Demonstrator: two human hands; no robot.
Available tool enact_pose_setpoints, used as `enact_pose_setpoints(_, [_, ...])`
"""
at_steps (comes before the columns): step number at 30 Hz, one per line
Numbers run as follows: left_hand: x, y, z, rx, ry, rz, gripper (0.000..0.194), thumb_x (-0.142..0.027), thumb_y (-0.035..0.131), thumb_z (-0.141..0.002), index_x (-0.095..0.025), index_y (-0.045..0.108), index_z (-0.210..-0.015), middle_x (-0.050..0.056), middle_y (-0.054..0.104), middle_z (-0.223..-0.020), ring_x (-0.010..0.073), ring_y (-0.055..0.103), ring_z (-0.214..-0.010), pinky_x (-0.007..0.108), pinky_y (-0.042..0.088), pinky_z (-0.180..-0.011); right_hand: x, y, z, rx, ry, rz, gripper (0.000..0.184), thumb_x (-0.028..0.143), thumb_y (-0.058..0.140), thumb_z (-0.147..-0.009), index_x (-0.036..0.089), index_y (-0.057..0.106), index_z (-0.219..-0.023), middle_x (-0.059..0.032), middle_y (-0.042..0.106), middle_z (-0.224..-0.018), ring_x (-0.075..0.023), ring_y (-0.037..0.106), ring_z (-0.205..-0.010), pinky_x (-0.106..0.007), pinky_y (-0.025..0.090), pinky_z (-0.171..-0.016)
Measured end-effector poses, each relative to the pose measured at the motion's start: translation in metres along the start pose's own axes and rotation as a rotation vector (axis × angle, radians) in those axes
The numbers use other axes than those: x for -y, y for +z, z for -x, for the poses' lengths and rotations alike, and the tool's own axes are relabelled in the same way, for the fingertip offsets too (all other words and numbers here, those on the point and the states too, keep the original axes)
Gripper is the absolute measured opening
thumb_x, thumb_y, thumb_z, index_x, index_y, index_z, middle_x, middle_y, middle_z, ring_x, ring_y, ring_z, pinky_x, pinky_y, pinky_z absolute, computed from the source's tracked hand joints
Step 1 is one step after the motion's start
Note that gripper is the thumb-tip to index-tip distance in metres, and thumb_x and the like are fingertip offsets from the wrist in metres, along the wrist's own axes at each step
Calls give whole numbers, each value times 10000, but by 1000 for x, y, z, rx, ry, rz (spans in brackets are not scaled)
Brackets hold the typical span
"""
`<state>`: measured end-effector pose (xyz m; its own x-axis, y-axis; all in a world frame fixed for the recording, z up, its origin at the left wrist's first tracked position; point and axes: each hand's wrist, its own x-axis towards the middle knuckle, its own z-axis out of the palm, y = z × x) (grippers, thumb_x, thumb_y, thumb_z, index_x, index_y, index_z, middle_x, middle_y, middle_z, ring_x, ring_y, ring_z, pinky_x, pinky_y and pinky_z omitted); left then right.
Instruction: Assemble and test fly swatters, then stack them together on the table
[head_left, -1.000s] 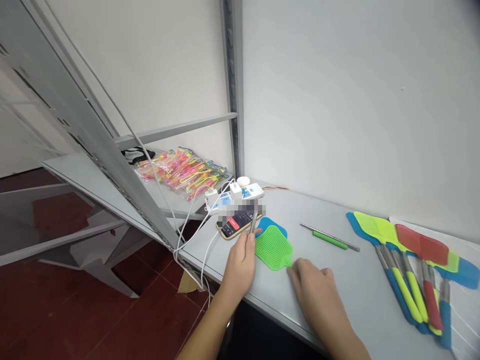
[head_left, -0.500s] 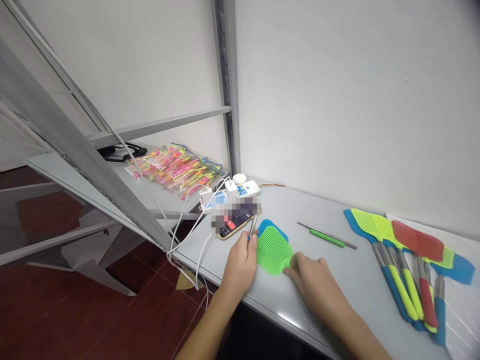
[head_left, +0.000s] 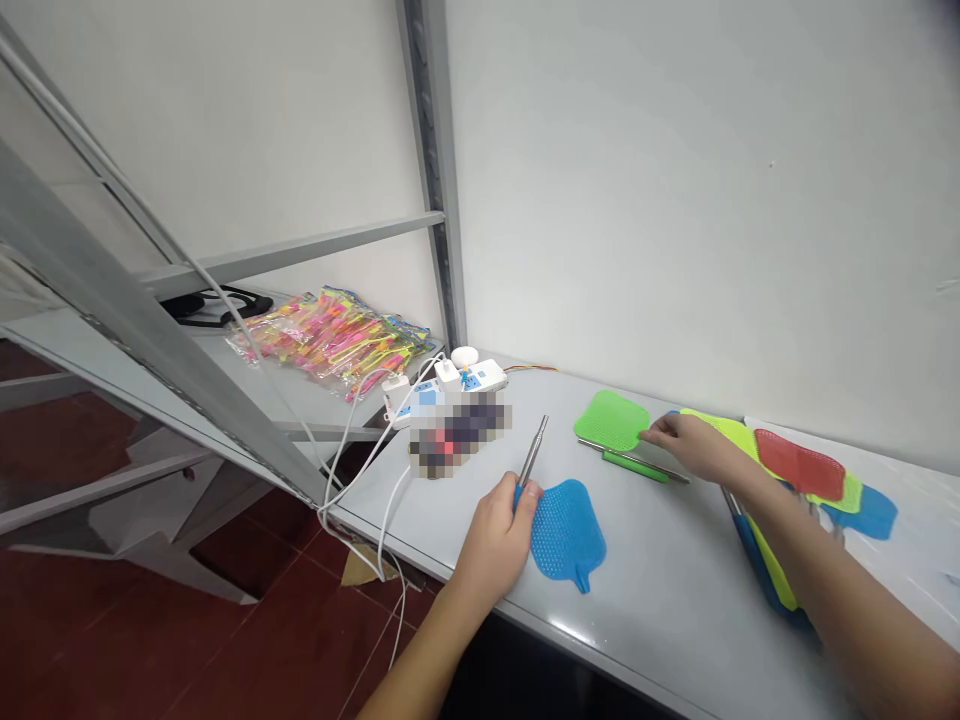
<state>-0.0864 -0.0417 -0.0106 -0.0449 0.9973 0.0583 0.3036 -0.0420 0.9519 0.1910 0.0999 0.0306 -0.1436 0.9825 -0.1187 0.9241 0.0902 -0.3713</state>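
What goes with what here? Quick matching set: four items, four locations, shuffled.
Items:
1. green swatter head
2. blue swatter head
3. metal rod
4. power strip

Places:
A. by the shelf post, cables plugged in
B. held in the left hand
C. at the right hand fingertips, beside the green-handled rod
D. flat on the table just right of the left hand

Pairs: 1-C, 2-D, 3-B, 4-A

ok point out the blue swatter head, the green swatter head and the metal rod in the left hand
blue swatter head (head_left: pixel 568 528), head view, middle of the mesh
green swatter head (head_left: pixel 611 420), head view, middle of the mesh
metal rod (head_left: pixel 534 456), head view, mid shaft above the left hand (head_left: pixel 495 535)
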Motion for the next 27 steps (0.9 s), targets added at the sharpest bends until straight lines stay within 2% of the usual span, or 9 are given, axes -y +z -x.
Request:
enact_pose_setpoints(5, [0,6,0,-8,-6,140,441,-492,337,-997,-189,563,-769,19,598,-748,167,572,-751,290,420,-744,0,11,-9,-32,8,96,288,391,498,-872,165,666,-812,-129,708,-782,-277,648,-736,-357,413,-671])
enact_pose_setpoints(10, [0,5,10,34,-122,420,426,-530,346,-982,-206,424,-717,-70,354,-552,95,351,-483,238,350,-520,32,28,30,-100,-166,151,398,473,435,-933,154,640,-1055,-165,686,-979,-322,620,-938,-463,350,-901])
enact_pose_setpoints(12, [-2,2,16,75,-169,505,373,-533,362,-978,-208,468,-826,-85,321,-568,85,305,-466,226,341,-496,50,41,48,-47,-311,119,487,589,574,-836,226,612,-1158,-113,634,-1161,-294,572,-1062,-407,345,-948])
enact_pose_setpoints(14, [-5,-1,23,111,-182,507,311,-510,396,-975,-216,498,-970,-84,351,-599,82,320,-477,219,348,-503,65,54,60,37,-461,59,698,653,733,-652,239,584,-1194,-108,591,-1190,-310,528,-1090,-410,352,-947])
enact_pose_setpoints(16, [-8,-5,31,127,-182,464,289,-486,418,-974,-221,501,-1051,-82,374,-611,80,343,-482,211,345,-504,75,65,63,91,-514,-3,766,628,830,-511,224,595,-1118,-104,581,-1128,-320,508,-1063,-421,360,-922])
enact_pose_setpoints(18, [-9,-7,37,133,-194,426,300,-484,421,-970,-212,513,-1060,-82,375,-605,78,341,-473,202,322,-482,79,70,59,114,-488,-46,700,586,872,-446,213,602,-974,-83,582,-1040,-304,509,-1005,-404,374,-879])
enact_pose_setpoints(21, [-7,-10,46,148,-228,396,339,-507,425,-958,-200,537,-1048,-72,372,-609,84,354,-482,190,271,-441,78,64,55,148,-413,-108,624,576,866,-452,205,556,-846,-42,587,-899,-237,527,-835,-329,406,-721])
enact_pose_setpoints(24, [-7,-13,56,192,-233,377,345,-511,431,-957,-199,554,-1040,-64,369,-613,96,367,-517,187,259,-449,72,42,63,177,-343,-188,508,610,745,-640,200,532,-851,-7,586,-783,-170,510,-680,-265,372,-560])
enact_pose_setpoints(27, [-13,-12,67,250,-200,339,345,-497,402,-976,-199,570,-1018,-66,326,-596,106,348,-540,203,299,-508,63,14,84,119,-217,-440,441,608,614,-787,193,582,-931,-21,627,-831,-167,559,-697,-258,405,-550])
